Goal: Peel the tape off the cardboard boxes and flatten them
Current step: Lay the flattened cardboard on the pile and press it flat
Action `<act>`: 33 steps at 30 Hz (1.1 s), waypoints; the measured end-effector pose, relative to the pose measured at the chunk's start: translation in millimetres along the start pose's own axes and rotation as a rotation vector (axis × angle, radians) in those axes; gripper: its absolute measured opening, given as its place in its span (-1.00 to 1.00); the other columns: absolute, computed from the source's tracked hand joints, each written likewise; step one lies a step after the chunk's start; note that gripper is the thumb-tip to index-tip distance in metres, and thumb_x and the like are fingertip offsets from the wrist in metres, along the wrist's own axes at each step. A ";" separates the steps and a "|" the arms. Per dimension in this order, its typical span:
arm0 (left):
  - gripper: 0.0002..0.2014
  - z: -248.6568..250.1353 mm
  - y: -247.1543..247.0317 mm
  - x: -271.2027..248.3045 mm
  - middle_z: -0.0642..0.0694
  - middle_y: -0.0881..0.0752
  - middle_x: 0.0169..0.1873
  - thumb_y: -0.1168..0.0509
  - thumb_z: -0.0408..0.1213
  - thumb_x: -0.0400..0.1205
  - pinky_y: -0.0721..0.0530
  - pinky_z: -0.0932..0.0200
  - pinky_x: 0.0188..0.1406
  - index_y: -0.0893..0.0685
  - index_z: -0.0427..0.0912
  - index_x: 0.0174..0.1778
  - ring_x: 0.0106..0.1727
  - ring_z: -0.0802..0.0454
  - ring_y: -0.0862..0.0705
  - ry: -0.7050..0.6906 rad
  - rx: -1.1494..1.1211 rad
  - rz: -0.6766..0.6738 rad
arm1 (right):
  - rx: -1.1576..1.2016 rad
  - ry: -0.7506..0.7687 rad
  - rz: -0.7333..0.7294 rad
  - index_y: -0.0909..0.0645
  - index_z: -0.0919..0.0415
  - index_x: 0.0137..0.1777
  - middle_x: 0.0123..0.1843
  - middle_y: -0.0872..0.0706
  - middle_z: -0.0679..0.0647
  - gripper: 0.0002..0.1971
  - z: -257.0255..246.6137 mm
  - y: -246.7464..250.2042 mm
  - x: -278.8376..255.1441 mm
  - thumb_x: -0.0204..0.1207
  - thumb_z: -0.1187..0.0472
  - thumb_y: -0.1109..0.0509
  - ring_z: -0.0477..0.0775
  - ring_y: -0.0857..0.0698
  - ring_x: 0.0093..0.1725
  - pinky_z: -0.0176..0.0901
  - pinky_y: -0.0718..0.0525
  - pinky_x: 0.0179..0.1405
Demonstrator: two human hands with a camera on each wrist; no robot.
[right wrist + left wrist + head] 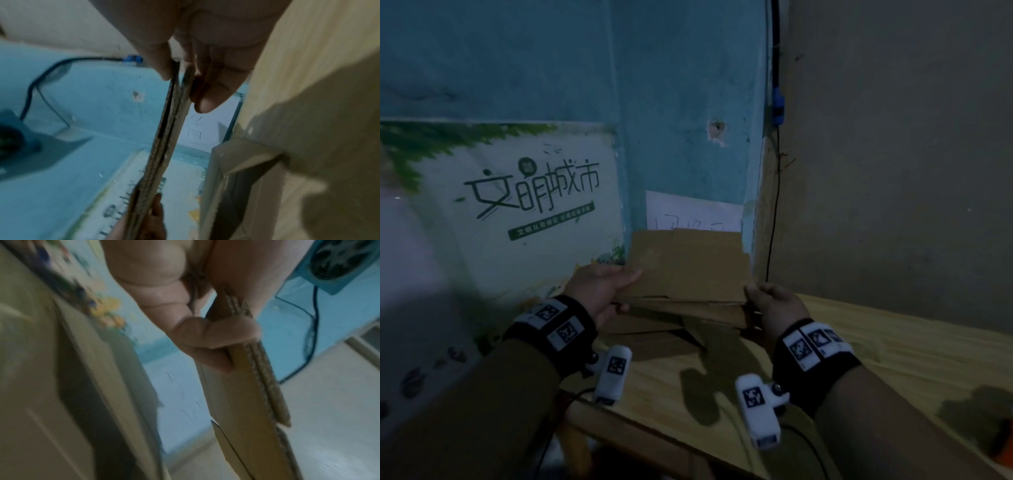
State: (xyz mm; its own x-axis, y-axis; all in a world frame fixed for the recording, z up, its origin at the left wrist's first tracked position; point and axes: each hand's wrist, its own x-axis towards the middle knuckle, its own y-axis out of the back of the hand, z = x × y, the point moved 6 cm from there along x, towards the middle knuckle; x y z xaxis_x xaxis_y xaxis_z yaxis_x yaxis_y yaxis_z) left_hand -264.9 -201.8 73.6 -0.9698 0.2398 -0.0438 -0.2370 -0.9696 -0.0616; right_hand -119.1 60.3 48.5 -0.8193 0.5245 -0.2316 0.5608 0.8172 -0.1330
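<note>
A shabby indoor corner: chipped blue painted wall, civic poster, bare wooden tabletop.

A light wooden table stands in the corner against the blue wall. At its far left end lies a stack of flattened cardboard pieces, resting directly on the wood. At the table's right edge sits something dark with an orange part, too dim to tell what.

Flattened brown cardboard box, raised above flattened stack
</note>
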 end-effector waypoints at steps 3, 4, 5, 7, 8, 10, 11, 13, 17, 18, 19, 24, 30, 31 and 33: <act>-0.63 -9.0 22.1 8.1 -0.27 -0.88 -0.26 -0.74 -0.08 0.30 -0.83 -0.01 -0.18 -0.79 -0.25 -0.23 -0.22 -0.21 -0.81 0.063 0.054 0.072 | -0.250 0.048 0.032 -0.74 0.00 0.18 0.20 -0.78 0.20 -0.69 4.2 -22.1 28.4 0.48 -0.05 -0.44 0.36 -0.75 0.14 0.32 -0.77 0.13; -0.61 -12.1 28.5 7.4 -0.32 -0.87 -0.16 -0.74 -0.04 0.28 -0.82 -0.10 -0.02 -0.81 -0.25 -0.24 -0.12 -0.26 -0.82 0.081 0.125 0.106 | -0.318 0.057 0.013 -0.75 0.05 0.18 0.20 -0.79 0.22 -0.67 6.4 -30.4 34.3 0.49 -0.06 -0.41 0.36 -0.75 0.15 0.28 -0.73 0.22; -0.65 -14.7 33.4 6.4 -0.31 -0.86 -0.10 -0.71 -0.04 0.36 -0.81 -0.12 0.05 -0.83 -0.24 -0.23 -0.07 -0.28 -0.82 0.082 0.210 0.126 | -0.403 0.054 -0.005 -0.75 0.11 0.17 0.20 -0.79 0.23 -0.68 8.3 -38.0 34.7 0.54 -0.02 -0.37 0.36 -0.74 0.17 0.17 -0.70 0.26; -0.64 -26.9 43.7 10.1 -0.30 -0.86 -0.03 -0.62 -0.01 0.52 -0.80 -0.06 0.00 -0.87 -0.30 -0.10 -0.06 -0.26 -0.83 0.091 0.311 0.153 | -0.485 0.022 -0.019 -0.69 0.20 0.32 0.30 -0.73 0.23 -0.69 18.9 -47.1 33.3 0.69 0.09 -0.28 0.31 -0.69 0.30 -0.07 -0.65 0.24; -0.57 -30.5 44.2 8.8 -0.30 -0.86 -0.02 -0.61 0.02 0.52 -0.77 -0.01 -0.09 -0.87 -0.34 -0.01 -0.07 -0.26 -0.82 0.109 0.346 0.151 | -0.561 -0.043 -0.043 -0.64 0.23 0.38 0.36 -0.71 0.22 -0.66 28.7 -48.9 37.6 0.73 0.10 -0.23 0.28 -0.68 0.33 -0.08 -0.64 0.29; -0.58 -45.8 46.5 13.8 -0.31 -0.84 -0.07 -0.64 -0.06 0.50 -0.71 -0.05 -0.05 -0.84 -0.41 -0.03 -0.07 -0.27 -0.80 0.166 0.340 0.133 | -0.907 -0.034 -0.046 -0.65 0.24 0.38 0.37 -0.71 0.18 -0.64 42.8 -50.9 35.2 0.74 0.10 -0.19 0.23 -0.70 0.29 -0.06 -0.65 0.33; -0.68 -50.2 42.6 11.9 -0.34 -0.82 -0.08 -0.64 -0.21 0.52 -0.70 -0.11 0.06 -0.81 -0.45 -0.09 -0.07 -0.28 -0.78 0.210 0.309 0.099 | -0.899 -0.014 -0.069 -0.66 0.23 0.37 0.37 -0.71 0.15 -0.65 45.9 -52.7 39.8 0.75 0.12 -0.19 0.21 -0.70 0.28 -0.11 -0.63 0.34; -0.57 -63.2 39.3 18.9 -0.40 -0.82 0.09 -0.70 -0.30 0.38 -0.71 -0.24 0.31 -0.80 -0.48 0.06 0.07 -0.34 -0.79 0.245 0.317 0.037 | -0.678 -0.083 -0.062 -0.65 0.21 0.38 0.39 -0.67 0.08 -0.68 44.3 -45.7 43.5 0.74 0.17 -0.21 0.17 -0.66 0.35 -0.27 -0.54 0.24; 0.03 -92.0 42.3 45.6 -0.28 -0.74 0.38 -0.79 -0.10 -0.03 -0.75 -0.31 0.25 -0.69 -0.30 0.42 0.28 -0.38 -0.75 0.202 0.262 -0.052 | -0.609 -0.057 -0.032 -0.52 0.28 0.53 0.46 -0.64 0.25 -0.36 46.2 -24.3 45.3 0.52 -0.03 -0.49 0.24 -0.68 0.27 -0.20 -0.59 0.13; -0.03 -77.3 29.1 28.6 -0.31 -0.77 0.34 -0.80 -0.18 -0.05 -0.75 -0.36 0.25 -0.72 -0.29 0.35 0.24 -0.39 -0.77 0.173 0.226 -0.081 | -0.557 -0.068 -0.024 -0.51 0.28 0.54 0.43 -0.66 0.28 -0.18 45.9 -18.0 42.7 0.36 -0.16 -0.56 0.28 -0.69 0.24 -0.07 -0.65 0.23; -0.15 -70.5 18.4 19.2 -0.34 -0.83 0.23 -0.76 -0.30 -0.04 -0.73 -0.42 0.27 -0.76 -0.29 0.26 0.17 -0.39 -0.80 0.138 0.182 -0.117 | -0.485 -0.077 -0.016 -0.54 0.28 0.51 0.36 -0.71 0.27 -0.05 42.5 -11.6 37.6 0.19 -0.29 -0.60 0.30 -0.72 0.21 0.07 -0.69 0.27; -0.29 -47.1 -44.4 -13.2 -0.38 -0.86 0.16 -0.48 -0.72 0.20 -0.70 -0.42 0.33 -0.72 -0.33 0.33 0.22 -0.43 -0.80 0.031 -0.009 -0.369 | -0.272 0.117 0.051 -0.57 0.17 0.43 0.30 -0.75 0.15 -0.03 8.9 24.4 17.4 0.05 -0.32 -0.69 0.26 -0.73 0.22 0.17 -0.70 0.26; 0.08 -40.3 -84.6 -14.7 -0.27 -0.90 0.09 -0.87 -0.26 -0.32 -0.76 -0.37 0.27 -0.80 -0.29 0.25 0.13 -0.30 -0.87 -0.029 0.033 -0.367 | -0.274 0.283 -0.033 -0.63 -0.07 0.16 0.08 -0.80 -0.07 -0.46 -6.8 56.7 -3.6 0.23 0.26 -0.74 0.05 -0.75 0.17 -0.06 -0.74 0.06; 0.07 -39.2 -91.8 -17.8 -0.26 -0.90 0.07 -0.88 -0.21 -0.33 -0.77 -0.34 0.25 -0.82 -0.28 0.23 0.11 -0.27 -0.88 -0.029 0.025 -0.379 | -0.270 0.276 -0.045 -0.62 -0.09 0.18 0.11 -0.80 -0.06 -0.43 -5.4 59.7 -7.9 0.22 0.28 -0.73 0.06 -0.74 0.20 -0.01 -0.74 0.13; -0.01 -38.0 -104.0 -26.4 -0.23 -0.91 0.08 -0.87 -0.20 -0.21 -0.76 -0.34 0.25 -0.81 -0.23 0.25 0.11 -0.23 -0.88 -0.017 0.039 -0.421 | -0.207 0.243 -0.038 -0.58 -0.15 0.25 0.17 -0.77 -0.06 -0.34 0.6 68.1 -13.0 0.17 0.19 -0.77 0.07 -0.71 0.22 0.11 -0.72 0.19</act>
State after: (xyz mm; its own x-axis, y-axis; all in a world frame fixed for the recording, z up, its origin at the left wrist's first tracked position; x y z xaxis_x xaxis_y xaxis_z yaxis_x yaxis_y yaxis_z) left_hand -212.4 -105.4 43.3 -0.7888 0.6146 -0.0063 -0.6141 -0.7885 -0.0331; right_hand -70.2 109.0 41.9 -0.8580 0.5136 0.0096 0.5130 0.8557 0.0679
